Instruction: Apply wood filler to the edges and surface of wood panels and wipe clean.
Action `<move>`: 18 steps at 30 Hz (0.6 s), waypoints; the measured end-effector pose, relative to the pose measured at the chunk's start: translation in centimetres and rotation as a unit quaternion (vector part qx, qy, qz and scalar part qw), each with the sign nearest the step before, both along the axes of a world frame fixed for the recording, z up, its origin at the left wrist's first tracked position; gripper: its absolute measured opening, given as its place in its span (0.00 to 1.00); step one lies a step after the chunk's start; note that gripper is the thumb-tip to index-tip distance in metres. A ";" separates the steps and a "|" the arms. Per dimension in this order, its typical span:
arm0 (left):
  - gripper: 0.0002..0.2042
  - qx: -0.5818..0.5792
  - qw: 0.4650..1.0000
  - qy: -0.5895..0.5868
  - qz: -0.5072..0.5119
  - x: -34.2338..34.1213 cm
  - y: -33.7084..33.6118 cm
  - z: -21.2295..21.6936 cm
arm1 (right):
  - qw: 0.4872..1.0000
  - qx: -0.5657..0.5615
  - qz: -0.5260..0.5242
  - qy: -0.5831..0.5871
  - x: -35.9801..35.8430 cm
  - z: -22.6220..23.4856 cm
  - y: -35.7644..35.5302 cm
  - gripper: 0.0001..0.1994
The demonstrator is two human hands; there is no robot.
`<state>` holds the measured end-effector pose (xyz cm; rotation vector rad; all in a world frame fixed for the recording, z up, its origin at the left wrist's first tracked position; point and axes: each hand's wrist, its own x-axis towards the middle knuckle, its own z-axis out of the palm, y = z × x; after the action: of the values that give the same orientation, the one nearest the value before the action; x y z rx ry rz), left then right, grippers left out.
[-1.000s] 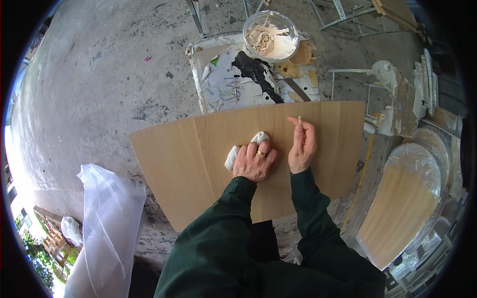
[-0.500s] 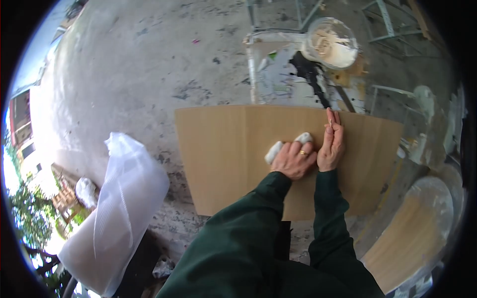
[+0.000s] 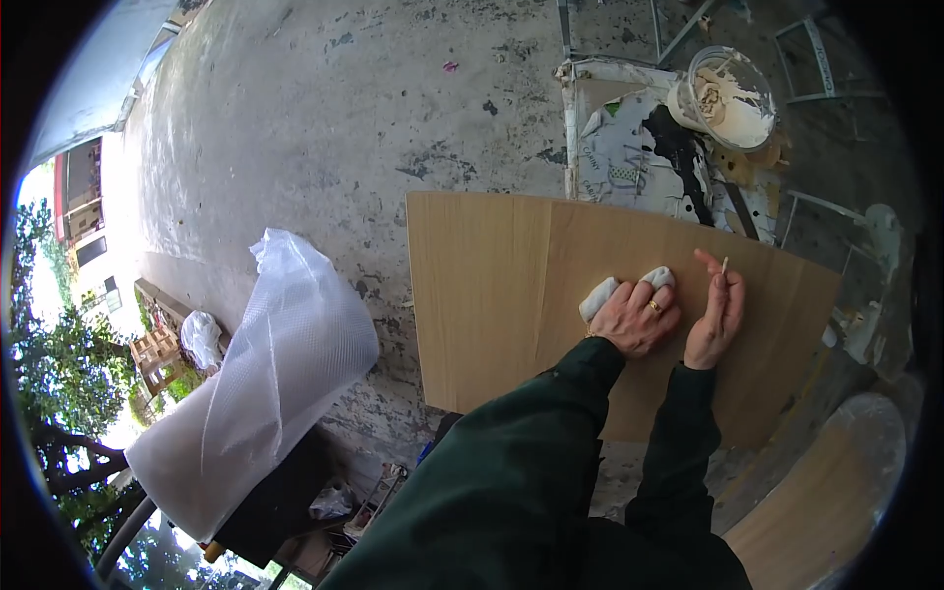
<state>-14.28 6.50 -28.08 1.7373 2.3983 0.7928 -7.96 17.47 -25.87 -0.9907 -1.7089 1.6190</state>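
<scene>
A wide light-brown wood-grain panel (image 3: 482,295) lies in front of me. On its middle my left hand (image 3: 637,320) presses down, fingers curled around a wad of white cloth (image 3: 597,298) that pokes out on both sides of the fingers. A ring shows on that hand. Just to the right is my right hand (image 3: 718,320), over the panel near its far edge. A short, thin pale stick (image 3: 726,265) stands up between its thumb and fingers, while the index finger points away. The stick's exact kind is too small to tell.
Beyond the panel, a clear tub of cream paste (image 3: 733,103) stands on a stained white board (image 3: 615,162) with a black spill. A roll of bubble wrap (image 3: 275,364) is at the left. A curved wood-coloured piece (image 3: 816,501) lies lower right. Metal frames (image 3: 811,59) stand at the far right.
The whole view has shifted, so panel and hands sit further right, with the panel tilted. My right hand has drawn back from the far edge, and its pale stick shows more clearly. My left hand keeps the cloth.
</scene>
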 end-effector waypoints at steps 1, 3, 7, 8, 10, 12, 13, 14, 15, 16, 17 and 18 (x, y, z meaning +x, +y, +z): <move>0.07 -0.002 1.000 0.001 -0.001 -0.1 -0.3 -0.1 | 0.999 0.023 0.016 -0.039 -0.5 0.4 0.0 0.13; 0.10 -0.012 1.000 -0.003 -0.013 0.0 -0.1 -0.1 | 0.993 0.024 0.052 -0.107 -1.2 0.6 0.1 0.14; 0.14 -0.030 0.998 -0.049 0.009 0.6 -0.1 -0.6 | 0.987 -0.073 0.122 -0.068 -2.5 2.4 -1.6 0.13; 0.14 -0.023 0.993 -0.112 0.027 1.0 0.0 -0.4 | 0.988 -0.081 0.113 -0.059 -2.3 2.6 -2.1 0.12; 0.17 -0.094 0.985 -0.131 0.057 0.6 -1.7 -1.5 | 0.992 -0.106 0.065 0.002 -3.3 3.8 -4.2 0.11; 0.17 -0.005 0.998 -0.025 0.059 1.0 -0.8 -1.7 | 0.996 -0.082 -0.008 0.017 -1.7 4.1 -4.7 0.10; 0.14 0.033 0.998 0.007 0.046 0.8 -0.4 -1.6 | 0.996 -0.084 -0.028 -0.020 -0.7 4.3 -4.9 0.10; 0.10 -0.036 0.998 -0.033 0.037 1.1 -0.4 -1.6 | 0.994 -0.078 -0.071 0.011 0.1 3.7 -5.3 0.09; 0.07 -0.064 0.997 0.033 0.020 0.4 0.4 -0.2 | 0.989 -0.100 -0.100 0.033 0.4 4.2 -5.6 0.09; 0.07 -0.059 0.996 0.062 0.022 0.3 0.6 0.1 | 0.983 -0.121 -0.125 0.058 0.9 4.6 -5.7 0.08; 0.07 -0.030 0.997 0.065 0.019 0.2 0.6 0.0 | 0.981 -0.127 -0.143 0.041 2.1 4.3 -5.9 0.07; 0.08 -0.002 0.998 0.067 0.018 0.4 0.8 -0.2 | 0.980 -0.118 -0.155 0.038 3.2 4.4 -5.8 0.07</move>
<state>-13.92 7.27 -28.24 1.8055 2.5222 0.6962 -4.79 11.68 -21.47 -1.2240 -1.2583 1.6500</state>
